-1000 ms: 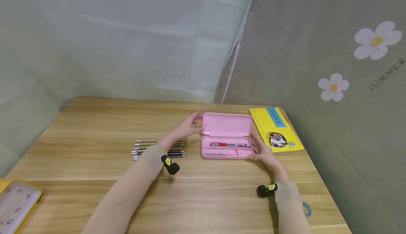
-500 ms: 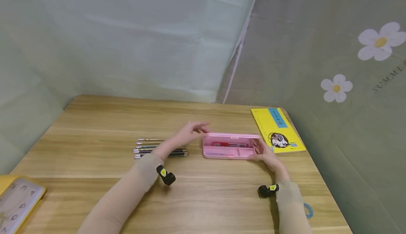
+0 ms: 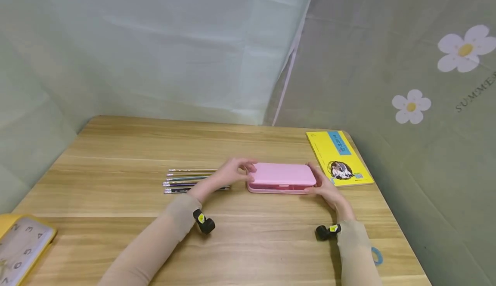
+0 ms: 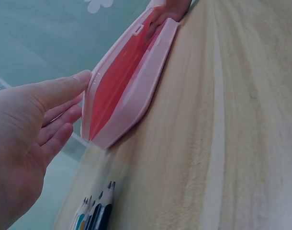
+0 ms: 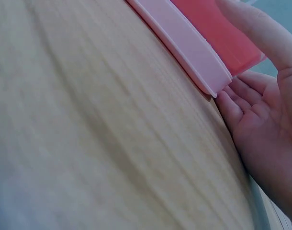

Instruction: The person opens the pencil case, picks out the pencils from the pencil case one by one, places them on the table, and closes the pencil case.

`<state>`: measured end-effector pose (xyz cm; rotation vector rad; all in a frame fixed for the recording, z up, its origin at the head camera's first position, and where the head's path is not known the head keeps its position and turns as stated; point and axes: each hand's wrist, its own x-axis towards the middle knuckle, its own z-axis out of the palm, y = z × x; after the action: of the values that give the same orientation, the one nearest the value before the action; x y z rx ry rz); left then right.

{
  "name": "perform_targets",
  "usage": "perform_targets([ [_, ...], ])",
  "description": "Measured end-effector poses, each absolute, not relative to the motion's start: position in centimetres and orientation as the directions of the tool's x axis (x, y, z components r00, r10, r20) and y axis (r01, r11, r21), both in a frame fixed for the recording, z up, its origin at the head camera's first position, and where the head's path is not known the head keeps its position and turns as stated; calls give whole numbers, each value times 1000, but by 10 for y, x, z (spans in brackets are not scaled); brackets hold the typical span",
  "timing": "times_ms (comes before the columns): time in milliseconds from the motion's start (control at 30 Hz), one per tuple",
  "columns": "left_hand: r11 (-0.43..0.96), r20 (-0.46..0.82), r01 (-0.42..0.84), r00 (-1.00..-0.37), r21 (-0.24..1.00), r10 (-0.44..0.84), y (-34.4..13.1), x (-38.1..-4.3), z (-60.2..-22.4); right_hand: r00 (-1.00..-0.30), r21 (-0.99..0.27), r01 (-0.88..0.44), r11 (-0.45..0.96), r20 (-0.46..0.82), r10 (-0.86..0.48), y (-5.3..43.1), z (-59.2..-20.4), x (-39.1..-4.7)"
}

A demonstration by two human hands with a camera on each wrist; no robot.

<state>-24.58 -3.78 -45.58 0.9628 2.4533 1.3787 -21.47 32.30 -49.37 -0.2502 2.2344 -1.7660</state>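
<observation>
A pink pencil case point(image 3: 282, 174) stands on the table, its lid lowered but a gap left along the front. Through the gap in the left wrist view, the case's inside point(image 4: 118, 84) looks red-pink; its contents cannot be made out. My left hand point(image 3: 230, 175) holds the lid's left end, with the thumb at the rim and the fingers along the outer side. At the case's right end, my right hand point(image 3: 325, 189) steadies it, thumb at the front corner and fingers round the end. Several pencils point(image 3: 186, 178) lie in a row left of the case, partly behind my left forearm.
A yellow book point(image 3: 337, 159) lies at the table's right rear, close to my right hand. Near the right sleeve is a blue ring point(image 3: 376, 256). At the left front edge sits a yellow-framed clock point(image 3: 27, 243). Curtains point(image 3: 174, 53) hang behind the table.
The lid has swung forward and down from standing fully raised, covering the red pen and compartments. My left hand moved forward and down with it; my right hand stayed at the right end.
</observation>
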Motion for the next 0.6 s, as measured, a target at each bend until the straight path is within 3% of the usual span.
perform_targets([
  [600, 456, 136, 495, -774, 740, 619, -35, -241, -465, -948, -971, 48, 234, -118, -295, 320, -491, -214],
])
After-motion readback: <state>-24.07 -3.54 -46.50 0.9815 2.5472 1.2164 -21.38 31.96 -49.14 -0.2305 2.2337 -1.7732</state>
